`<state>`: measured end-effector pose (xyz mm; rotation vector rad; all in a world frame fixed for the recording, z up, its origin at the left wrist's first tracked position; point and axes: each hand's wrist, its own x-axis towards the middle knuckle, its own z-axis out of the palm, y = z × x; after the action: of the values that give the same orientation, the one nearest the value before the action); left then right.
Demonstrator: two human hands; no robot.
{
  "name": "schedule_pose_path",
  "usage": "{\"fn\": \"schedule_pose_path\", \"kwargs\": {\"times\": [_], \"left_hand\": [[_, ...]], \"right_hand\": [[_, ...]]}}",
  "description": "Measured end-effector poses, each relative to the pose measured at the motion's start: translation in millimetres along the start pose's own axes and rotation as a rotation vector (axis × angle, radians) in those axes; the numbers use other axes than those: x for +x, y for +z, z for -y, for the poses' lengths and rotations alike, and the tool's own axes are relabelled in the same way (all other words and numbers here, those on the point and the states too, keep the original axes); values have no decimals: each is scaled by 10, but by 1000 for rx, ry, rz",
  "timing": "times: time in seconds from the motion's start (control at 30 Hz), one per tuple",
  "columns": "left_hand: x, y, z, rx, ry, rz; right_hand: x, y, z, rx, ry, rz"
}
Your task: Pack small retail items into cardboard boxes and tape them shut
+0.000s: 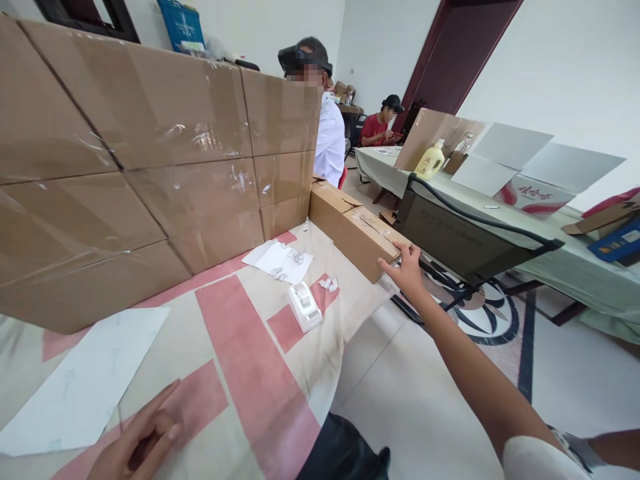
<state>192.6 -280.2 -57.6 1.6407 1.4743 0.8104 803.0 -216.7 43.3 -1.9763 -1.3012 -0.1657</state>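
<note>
My left hand (pixel 143 437) is low over the table at the bottom left, index finger stretched out and the others loosely bent, with nothing in it. Near it lies a white sheet of paper (pixel 85 383). My right hand (pixel 407 270) reaches out to the near end of a long brown cardboard box (pixel 350 230) at the table's right edge, thumb on its side and fingers over its top corner. Between the hands stand a white tape dispenser (pixel 304 307), crumpled scraps (pixel 329 285) and a smaller paper (pixel 280 260) with several clear rings or loops on it.
Taped cardboard boxes (pixel 190 127) form a wall along the table's back, with a blue container (pixel 181 27) on top. A folding chair (pixel 465 233) stands right of the table. Behind it, a green-covered table (pixel 540 237) holds a yellow bottle (pixel 430 160). Two people with head-worn gear sit beyond.
</note>
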Motion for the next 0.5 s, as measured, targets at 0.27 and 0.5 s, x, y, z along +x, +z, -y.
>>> {"fn": "schedule_pose_path", "kwargs": {"times": [0.27, 0.5], "left_hand": [[-29, 38, -139, 36, 71, 81], [-23, -102, -476, -210, 78, -12]], "right_hand": [[-150, -167, 285, -197, -116, -205], [-529, 59, 1626, -57, -630, -158]]}}
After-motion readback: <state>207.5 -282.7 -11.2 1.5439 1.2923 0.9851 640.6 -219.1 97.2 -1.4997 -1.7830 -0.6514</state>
